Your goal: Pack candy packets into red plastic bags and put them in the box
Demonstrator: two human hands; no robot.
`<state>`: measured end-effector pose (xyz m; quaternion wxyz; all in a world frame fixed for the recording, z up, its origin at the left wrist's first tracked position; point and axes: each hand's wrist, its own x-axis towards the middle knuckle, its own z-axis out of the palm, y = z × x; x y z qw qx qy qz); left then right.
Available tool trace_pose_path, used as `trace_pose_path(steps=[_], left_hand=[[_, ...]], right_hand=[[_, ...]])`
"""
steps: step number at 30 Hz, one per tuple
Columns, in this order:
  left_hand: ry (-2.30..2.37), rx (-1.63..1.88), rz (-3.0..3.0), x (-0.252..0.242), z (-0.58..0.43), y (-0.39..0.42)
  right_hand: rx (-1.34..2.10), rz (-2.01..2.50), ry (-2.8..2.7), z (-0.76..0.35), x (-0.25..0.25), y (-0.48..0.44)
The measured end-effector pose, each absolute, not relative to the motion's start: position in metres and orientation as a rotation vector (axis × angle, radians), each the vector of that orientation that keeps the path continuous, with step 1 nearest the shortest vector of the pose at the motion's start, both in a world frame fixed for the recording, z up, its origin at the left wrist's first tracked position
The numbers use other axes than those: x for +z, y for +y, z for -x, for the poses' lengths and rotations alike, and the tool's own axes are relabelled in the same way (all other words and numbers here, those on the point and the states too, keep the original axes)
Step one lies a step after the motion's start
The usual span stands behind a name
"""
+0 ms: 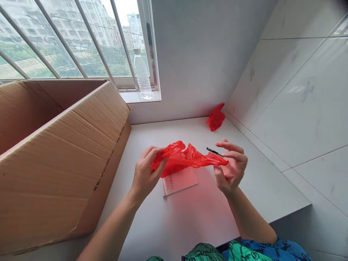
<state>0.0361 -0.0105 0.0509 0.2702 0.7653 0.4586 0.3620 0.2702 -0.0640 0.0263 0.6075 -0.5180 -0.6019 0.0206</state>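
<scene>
A flat, smooth white tabletop [266, 192] spreads below the hands, meeting pale walls at its back and right edges. On its left stands a large, open-topped brown cardboard box [62, 174] with black print near its side edge.

A thin, crinkled bright-red plastic bag [191, 159] is stretched crosswise between the two hands, in front of the person and above the tabletop. The left hand [146, 168] has its left end gathered between thumb and fingers, a fold bulging up past the fingertips. The narrow right end runs to the right hand [231, 172], passing just above the thumb tip, below two raised, spread fingers; whether it is pinched there I cannot tell. The middle sags loosely between the two grips, touching neither hand.

Beneath the bag and partly hidden by it lies a flat, rectangular pale notebook [183, 182]. A clear plastic bottle with a white cap [142, 76] stands on the windowsill. A small, crumpled red plastic bundle [216, 119] sits in the far right corner. A slim black pen [212, 150] lies just behind the bag, near the right hand.
</scene>
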Motion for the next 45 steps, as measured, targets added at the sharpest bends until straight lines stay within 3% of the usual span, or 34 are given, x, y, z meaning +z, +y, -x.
trace_pose_path(steps=[5,9,14,22,31,34,39,42,45], left_hand=[[1.016,1.018,-1.916,0.065,-0.030,-0.019],[0.878,0.902,-1.923,0.072,-0.021,-0.023],[0.755,0.734,-2.019,0.070,-0.010,-0.021],[1.053,0.334,-2.514,0.057,-0.031,-0.020],[1.225,0.030,-2.610,0.023,-0.022,-0.021],[1.163,0.076,-2.610,0.035,-0.021,-0.023],[0.985,0.251,-2.637,0.049,-0.033,-0.027],[0.956,0.238,-2.642,0.043,-0.035,-0.025],[1.052,0.146,-2.632,0.027,-0.029,-0.021]], right_hand=[[0.031,1.063,-1.708,-0.262,0.042,-0.076],[0.091,1.272,-2.164,-0.256,0.032,-0.063],[0.114,1.484,-2.140,-0.257,0.012,-0.042],[0.059,1.622,-2.195,-0.256,-0.003,-0.038],[0.197,1.928,-2.333,-0.274,-0.005,-0.039],[0.196,1.820,-2.359,-0.276,0.015,-0.037],[-0.123,1.495,-2.065,-0.258,0.034,-0.037],[0.017,1.375,-2.221,-0.250,0.017,-0.033],[0.188,1.529,-2.416,-0.254,-0.010,-0.025]])
